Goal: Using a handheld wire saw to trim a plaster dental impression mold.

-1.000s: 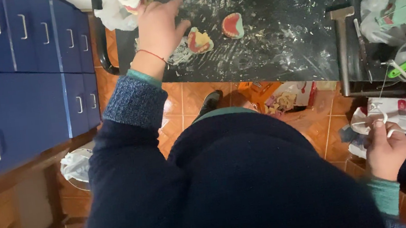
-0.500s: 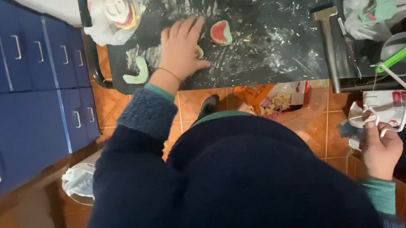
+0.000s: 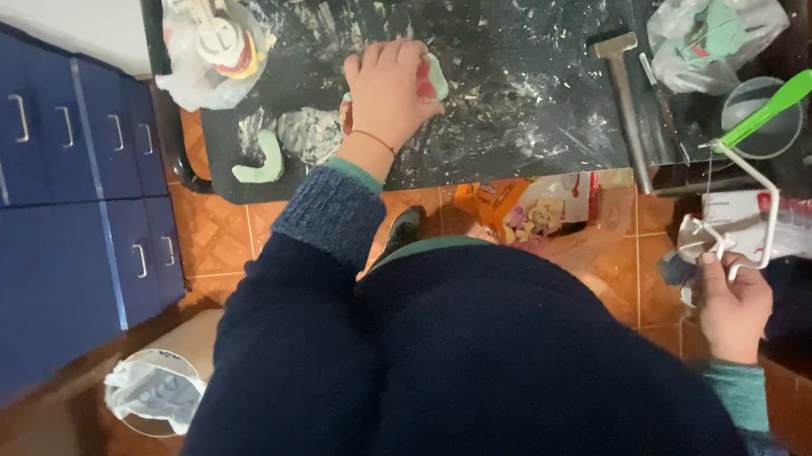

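My left hand (image 3: 391, 89) lies palm down on a red and pale green dental cast (image 3: 430, 77) on the dusty black table (image 3: 533, 94), covering most of it. Whether the fingers grip the cast or only rest on it I cannot tell. My right hand (image 3: 732, 299) is low at my right side, shut on the white wire frame of a small saw (image 3: 758, 176) with a green handle, which points up toward the table's right edge. A pale green horseshoe-shaped piece (image 3: 261, 163) lies to the left of my left hand.
A hammer (image 3: 621, 95) lies on the table's right part, with plastic bags (image 3: 712, 30) of coloured pieces and a clear cup (image 3: 761, 115) beyond it. A white bag (image 3: 206, 48) sits at the back left. Blue drawers (image 3: 34, 227) stand left; a bin (image 3: 157, 390) stands on the tiled floor.
My left hand moved from the white bag at the back left down and right onto the red and green cast. The right hand with the saw stayed low at my side.
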